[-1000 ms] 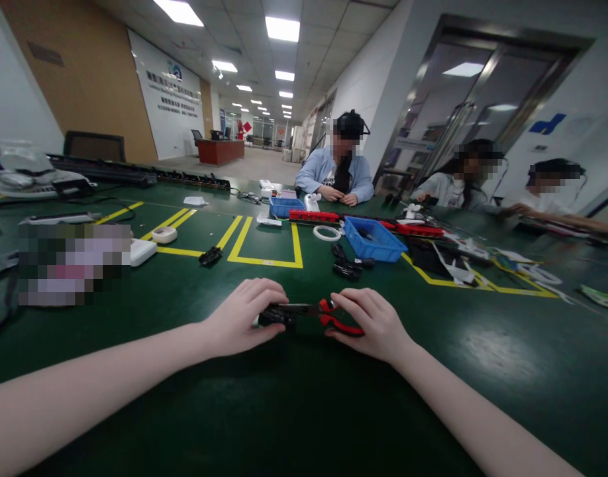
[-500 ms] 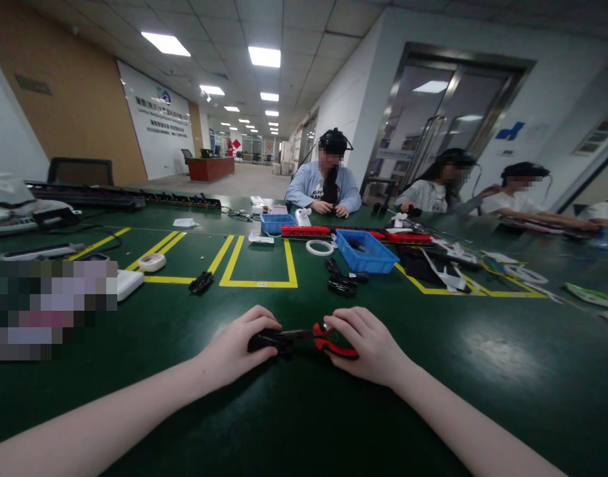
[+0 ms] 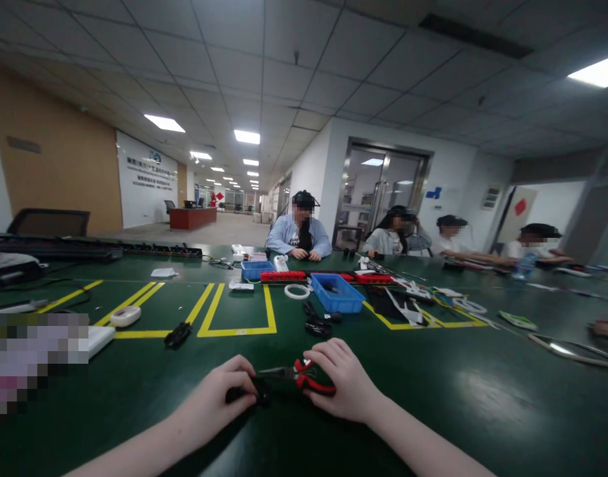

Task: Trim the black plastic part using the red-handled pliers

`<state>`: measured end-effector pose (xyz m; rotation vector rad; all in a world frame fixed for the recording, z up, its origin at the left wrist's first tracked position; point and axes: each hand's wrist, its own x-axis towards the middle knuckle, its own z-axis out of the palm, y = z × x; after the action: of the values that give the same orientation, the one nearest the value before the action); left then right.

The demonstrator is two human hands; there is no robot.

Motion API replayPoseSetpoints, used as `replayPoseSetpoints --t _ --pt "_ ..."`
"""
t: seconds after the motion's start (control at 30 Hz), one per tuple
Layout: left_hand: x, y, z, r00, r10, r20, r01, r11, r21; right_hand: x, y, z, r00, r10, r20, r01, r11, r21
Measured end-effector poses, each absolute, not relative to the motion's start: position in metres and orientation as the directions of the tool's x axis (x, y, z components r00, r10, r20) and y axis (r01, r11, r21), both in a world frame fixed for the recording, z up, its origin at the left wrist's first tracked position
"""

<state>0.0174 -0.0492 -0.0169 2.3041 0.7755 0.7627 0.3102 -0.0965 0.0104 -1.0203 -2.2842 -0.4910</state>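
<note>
My right hand [image 3: 342,379] is closed round the red-and-black handles of needle-nose pliers [image 3: 314,385]. Their long metal jaws point left, toward my left hand [image 3: 223,392]. The fingers of that hand are wrapped round a small dark black piece [image 3: 263,393], partly hidden by the fingers and too dark for its kind to show. The plier tips lie just above the black piece, close to my left fingertips; whether they touch is unclear. Both hands are low over the green table [image 3: 304,444].
Beyond my hands lie a bundled black cable [image 3: 318,324], a blue bin [image 3: 338,297], a white ring [image 3: 297,291] and a dark clump [image 3: 177,334]. Yellow tape [image 3: 237,332] marks the table. A white box [image 3: 100,340] is at left. Several people sit across the table, one in a light blue shirt [image 3: 279,233].
The view has tilted up and shifted right. The plier jaws, earlier against the black piece, now show more of their length, and the piece sits lower beneath the tips.
</note>
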Motion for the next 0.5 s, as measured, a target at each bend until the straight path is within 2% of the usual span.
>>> replayPoseSetpoints --t 0.1,0.2,0.5 --pt "0.018 -0.049 -0.014 0.649 0.681 0.340 0.334 -0.656 0.677 0.308 -0.099 0.011 -0.556 0.436 0.708 0.741 0.646 0.184" --pt "0.017 -0.050 -0.011 0.663 0.672 0.329 0.326 -0.655 0.682 0.304 -0.101 0.010 -0.547 0.401 0.734 0.743 0.637 0.206" --pt "0.013 -0.052 -0.010 0.709 0.629 0.318 0.348 -0.705 0.618 0.299 -0.100 0.008 -0.587 0.572 0.573 0.738 0.670 0.088"
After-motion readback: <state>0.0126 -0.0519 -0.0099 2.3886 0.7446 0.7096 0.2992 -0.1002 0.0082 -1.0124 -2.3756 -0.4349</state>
